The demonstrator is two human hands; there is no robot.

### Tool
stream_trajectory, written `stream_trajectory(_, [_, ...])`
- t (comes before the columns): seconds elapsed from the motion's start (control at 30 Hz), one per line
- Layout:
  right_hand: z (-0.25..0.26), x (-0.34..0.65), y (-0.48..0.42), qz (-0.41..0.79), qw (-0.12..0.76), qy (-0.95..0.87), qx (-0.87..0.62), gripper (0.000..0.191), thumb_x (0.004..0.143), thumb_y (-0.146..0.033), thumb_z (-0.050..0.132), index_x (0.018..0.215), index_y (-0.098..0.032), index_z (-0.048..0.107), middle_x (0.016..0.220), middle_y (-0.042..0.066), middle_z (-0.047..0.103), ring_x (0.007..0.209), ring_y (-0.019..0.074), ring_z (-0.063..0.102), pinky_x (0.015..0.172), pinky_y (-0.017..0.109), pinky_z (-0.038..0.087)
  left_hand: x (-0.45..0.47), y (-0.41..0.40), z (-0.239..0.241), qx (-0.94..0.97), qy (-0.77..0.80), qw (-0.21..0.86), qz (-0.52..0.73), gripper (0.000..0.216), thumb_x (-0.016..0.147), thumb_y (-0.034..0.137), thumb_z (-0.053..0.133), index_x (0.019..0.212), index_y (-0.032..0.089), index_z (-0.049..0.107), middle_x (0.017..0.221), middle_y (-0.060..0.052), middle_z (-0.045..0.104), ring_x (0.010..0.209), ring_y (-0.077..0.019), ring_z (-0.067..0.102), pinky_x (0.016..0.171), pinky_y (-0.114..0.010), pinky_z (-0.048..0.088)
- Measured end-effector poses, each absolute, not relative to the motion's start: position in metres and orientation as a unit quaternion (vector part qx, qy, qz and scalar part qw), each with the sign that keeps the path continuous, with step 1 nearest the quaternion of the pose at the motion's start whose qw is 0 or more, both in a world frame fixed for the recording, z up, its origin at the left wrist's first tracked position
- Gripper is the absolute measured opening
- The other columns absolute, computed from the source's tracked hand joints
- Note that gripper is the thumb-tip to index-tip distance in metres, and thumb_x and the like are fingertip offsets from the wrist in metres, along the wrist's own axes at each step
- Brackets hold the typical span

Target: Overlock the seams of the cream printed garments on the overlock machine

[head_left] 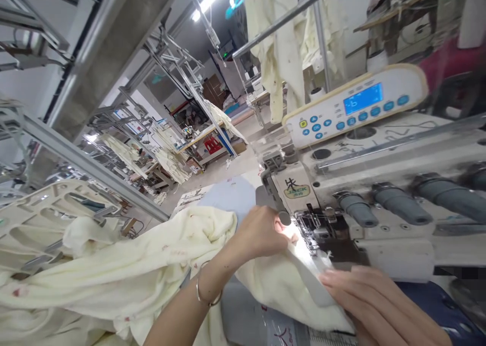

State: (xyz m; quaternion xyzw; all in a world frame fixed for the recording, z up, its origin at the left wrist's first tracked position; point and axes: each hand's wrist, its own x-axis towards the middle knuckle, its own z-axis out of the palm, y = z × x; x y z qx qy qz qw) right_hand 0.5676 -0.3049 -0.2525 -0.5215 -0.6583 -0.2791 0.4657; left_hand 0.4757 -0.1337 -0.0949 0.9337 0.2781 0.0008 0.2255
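Observation:
A cream fabric (125, 275) with small red marks lies draped across the sewing table and runs under the presser foot (309, 234) of a white sewing machine (379, 184). My left hand (261, 232), a thin bangle on its wrist, has its fingers curled and pinches the fabric just left of the needle area. My right hand (375, 305) lies flat with its fingers stretched out, pressing the fabric's edge down in front of the machine.
The machine's control panel (357, 105) with a blue screen sits on top. A cream plastic rack (49, 214) stands at the left. More cream garments (277, 47) hang behind; metal racks and work tables fill the workshop beyond.

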Motion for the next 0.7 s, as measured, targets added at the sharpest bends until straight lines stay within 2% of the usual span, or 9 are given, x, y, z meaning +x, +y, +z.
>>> stream_trajectory(0.13, [-0.245,0.558,-0.298,-0.228,0.503,-0.621,-0.556,0.034,0.081,-0.002,0.052,0.111,-0.014,0.062,0.116,0.007,0.063,0.111,0.0206,0.058,0.101,0.033,0.046,0.481,-0.133,-0.108,0.934,0.279,0.215,0.067,0.033,0.070,0.024,0.061,0.054,0.019,0.032,0.054,0.006,0.021,0.055,-0.0085,0.017,0.047,-0.023,0.017])
stream_trajectory(0.27, [-0.233,0.543,-0.298,-0.234,0.528,-0.573,-0.581,0.031,0.083,-0.003,0.047,0.108,-0.015,0.061,0.109,0.007,0.064,0.105,0.0189,0.060,0.093,0.030,0.049,0.477,-0.131,-0.119,0.936,0.252,0.230,0.090,0.039,0.072,0.024,0.058,0.054,0.020,0.024,0.054,0.007,0.017,0.054,-0.0073,0.017,0.048,-0.023,0.017])
stream_trajectory(0.37, [-0.228,0.536,-0.297,-0.235,0.558,-0.554,-0.571,0.025,0.085,-0.004,0.049,0.104,-0.016,0.061,0.103,0.008,0.065,0.104,0.0191,0.061,0.089,0.031,0.053,0.471,-0.121,-0.120,0.938,0.221,0.250,0.089,0.043,0.075,0.029,0.060,0.056,0.020,0.023,0.055,0.007,0.022,0.053,-0.0067,0.023,0.048,-0.021,0.020])
stream_trajectory(0.47, [-0.226,0.537,-0.296,-0.247,0.574,-0.559,-0.546,0.022,0.084,-0.003,0.052,0.098,-0.016,0.063,0.101,0.007,0.066,0.101,0.0190,0.062,0.084,0.030,0.055,0.465,-0.103,-0.111,0.948,0.132,0.287,0.045,0.033,0.081,0.037,0.058,0.061,0.018,0.040,0.061,0.004,0.039,0.057,-0.0083,0.036,0.051,-0.021,0.030])
stream_trajectory(0.53, [-0.227,0.540,-0.294,-0.259,0.575,-0.561,-0.535,0.024,0.083,0.000,0.052,0.096,-0.017,0.064,0.099,0.006,0.067,0.099,0.0180,0.063,0.082,0.030,0.055,0.460,-0.093,-0.104,0.950,0.063,0.307,0.007,0.025,0.085,0.038,0.055,0.074,0.016,0.053,0.074,0.000,0.052,0.066,-0.0113,0.046,0.061,-0.023,0.039])
stream_trajectory(0.6, [-0.229,0.543,-0.291,-0.270,0.576,-0.565,-0.525,0.026,0.083,0.002,0.052,0.094,-0.017,0.064,0.098,0.005,0.067,0.098,0.0170,0.063,0.081,0.029,0.054,0.455,-0.090,-0.098,0.963,0.016,0.268,-0.011,0.019,0.085,0.034,0.057,0.086,0.015,0.058,0.087,-0.004,0.058,0.078,-0.0150,0.051,0.072,-0.027,0.044])
stream_trajectory(0.7, [-0.229,0.546,-0.286,-0.275,0.575,-0.573,-0.516,0.025,0.082,0.003,0.051,0.093,-0.015,0.064,0.097,0.007,0.066,0.099,0.0163,0.061,0.083,0.028,0.053,0.444,-0.100,-0.091,0.996,-0.007,0.088,-0.003,0.009,0.083,0.016,0.056,0.091,0.015,0.061,0.085,-0.005,0.058,0.083,-0.0185,0.050,0.077,-0.032,0.044])
